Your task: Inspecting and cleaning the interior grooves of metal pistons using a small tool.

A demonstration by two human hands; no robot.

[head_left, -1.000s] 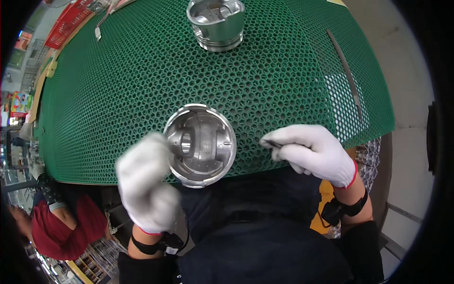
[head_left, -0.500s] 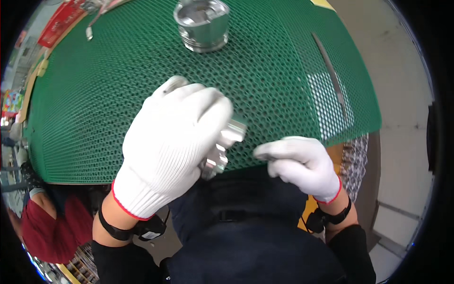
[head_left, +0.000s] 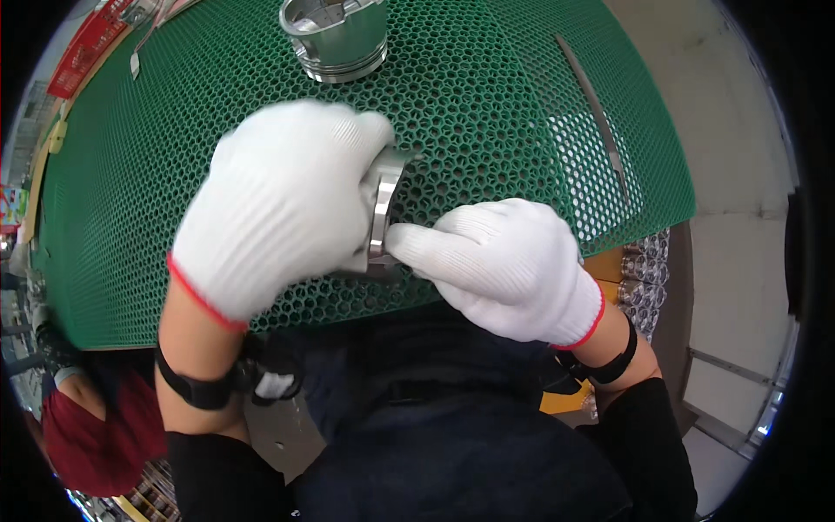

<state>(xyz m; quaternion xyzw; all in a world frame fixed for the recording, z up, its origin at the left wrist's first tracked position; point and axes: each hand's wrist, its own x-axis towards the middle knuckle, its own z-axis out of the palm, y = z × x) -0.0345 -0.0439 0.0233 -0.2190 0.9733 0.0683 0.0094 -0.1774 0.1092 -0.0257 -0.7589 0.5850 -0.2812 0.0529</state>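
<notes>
My left hand (head_left: 283, 196), in a white knitted glove with a red cuff, is wrapped round a shiny metal piston (head_left: 383, 204), tilted on its side above the green mat. Most of that piston is hidden by the glove; its edge and part of its side show. Gloved likewise, my right hand (head_left: 500, 265) is closed, with its fingertips against the piston's lower right edge. Whatever those fingers may hold is hidden. Another metal piston (head_left: 339, 43), grooved round its lower part, stands on the mat beyond my left hand.
The green honeycomb mat (head_left: 474, 130) covers the worktable. A long narrow metal tool (head_left: 593, 109) lies at its right. Red basket (head_left: 87, 52) at far left. Several shiny metal parts (head_left: 642, 278) sit below the table's right edge. A person in dark red (head_left: 96, 435) is at lower left.
My left hand has moved left and turned the piston. My right hand has come left from beside the piston to touch it. The view has shifted slightly.
</notes>
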